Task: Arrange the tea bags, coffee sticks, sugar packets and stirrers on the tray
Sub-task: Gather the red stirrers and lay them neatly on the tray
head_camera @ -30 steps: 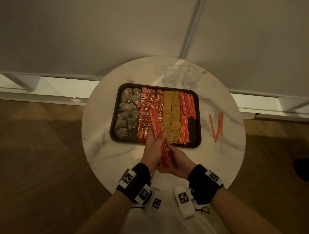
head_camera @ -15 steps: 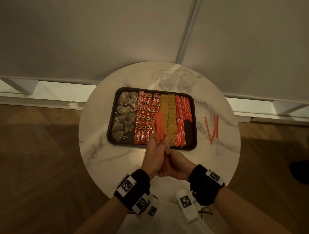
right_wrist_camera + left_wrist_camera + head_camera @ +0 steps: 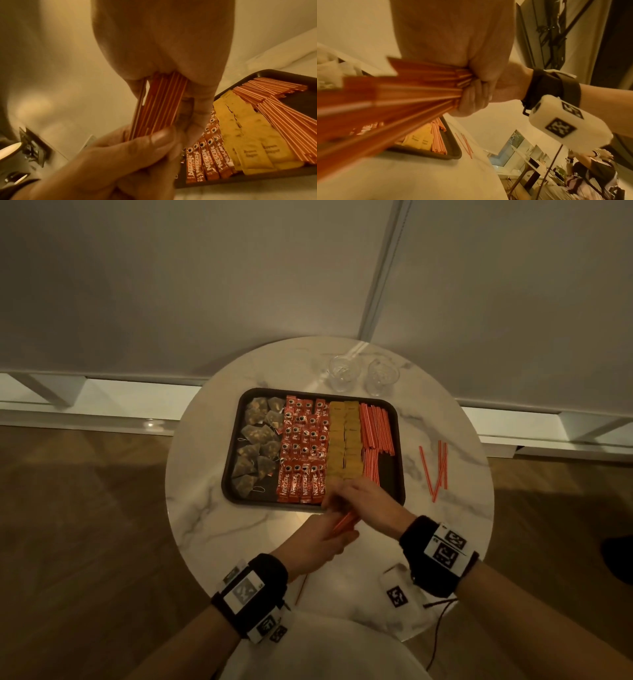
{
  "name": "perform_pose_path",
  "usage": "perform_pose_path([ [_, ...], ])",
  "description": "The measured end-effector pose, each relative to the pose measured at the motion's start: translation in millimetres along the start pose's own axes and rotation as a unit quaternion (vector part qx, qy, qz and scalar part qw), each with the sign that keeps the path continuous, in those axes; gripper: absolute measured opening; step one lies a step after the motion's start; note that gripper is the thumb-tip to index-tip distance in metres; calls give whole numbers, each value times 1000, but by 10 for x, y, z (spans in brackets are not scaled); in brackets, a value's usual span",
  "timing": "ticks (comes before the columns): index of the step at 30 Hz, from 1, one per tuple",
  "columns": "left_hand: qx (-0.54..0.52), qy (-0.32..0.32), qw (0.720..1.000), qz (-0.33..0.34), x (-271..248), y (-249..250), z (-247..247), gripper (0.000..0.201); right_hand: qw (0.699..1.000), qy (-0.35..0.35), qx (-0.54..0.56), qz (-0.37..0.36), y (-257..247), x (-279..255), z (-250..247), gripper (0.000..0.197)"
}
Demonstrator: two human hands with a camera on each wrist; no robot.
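**Stirrer bundle in both hands, placement on tray pending**

Table (image 3: pixel 212 518): round, marble-patterned, set against a pale wall. Carries everything listed below.

Tray (image 3: pixel 400 460): dark, rectangular, at table centre. Holds 4 columns, left to right: tea bags (image 3: pixel 255 448), coffee sticks (image 3: pixel 303 450), sugar packets (image 3: pixel 344 440), stirrers on tray (image 3: pixel 375 428). Bare dark patch at the near right corner, beside the shorter near group of stirrers.

2 clear glasses (image 3: pixel 344 373): beyond the tray's far edge, side by side.

Right hand (image 3: pixel 368 501): over the tray's near edge, fingers curled round the upper part of the held bundle.

Left hand (image 3: pixel 320 541): just below the right, thumb and fingers clamped on the lower part of the same bundle.

Held bundle of stirrers (image 3: pixel 157 106): red with pale stripes, gathered flat and roughly even between both hands, above the table just short of the tray.

Loose stirrers (image 3: pixel 436 469): a few on the table right of the tray, well apart from it. 1 more (image 3: pixel 301 589) by the left wrist.

Step in hand, judged: squaring up the bundle before laying it down. Next move likely calls for carrying it to the bare right corner, aligned with the laid stirrers, then collecting the strays.
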State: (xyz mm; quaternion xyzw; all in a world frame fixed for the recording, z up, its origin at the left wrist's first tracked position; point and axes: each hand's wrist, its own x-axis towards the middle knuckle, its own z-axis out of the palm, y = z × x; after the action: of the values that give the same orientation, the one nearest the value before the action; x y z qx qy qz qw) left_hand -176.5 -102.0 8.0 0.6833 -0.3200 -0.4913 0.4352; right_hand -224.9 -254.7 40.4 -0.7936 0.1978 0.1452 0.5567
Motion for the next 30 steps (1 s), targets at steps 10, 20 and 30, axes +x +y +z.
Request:
perform_pose_path([
  [10, 32, -81, 987, -133, 42, -35, -299, 47, 820, -50, -545, -166, 29, -238, 224, 49],
  [20, -81, -188, 960, -190, 89, -158, -194, 42, 812, -120, -566, -79, 141, -136, 458, 31],
  [30, -106, -55, 978, -168, -71, -248, -568, 43, 877, -50, -477, 21, 435, -142, 254, 31],
])
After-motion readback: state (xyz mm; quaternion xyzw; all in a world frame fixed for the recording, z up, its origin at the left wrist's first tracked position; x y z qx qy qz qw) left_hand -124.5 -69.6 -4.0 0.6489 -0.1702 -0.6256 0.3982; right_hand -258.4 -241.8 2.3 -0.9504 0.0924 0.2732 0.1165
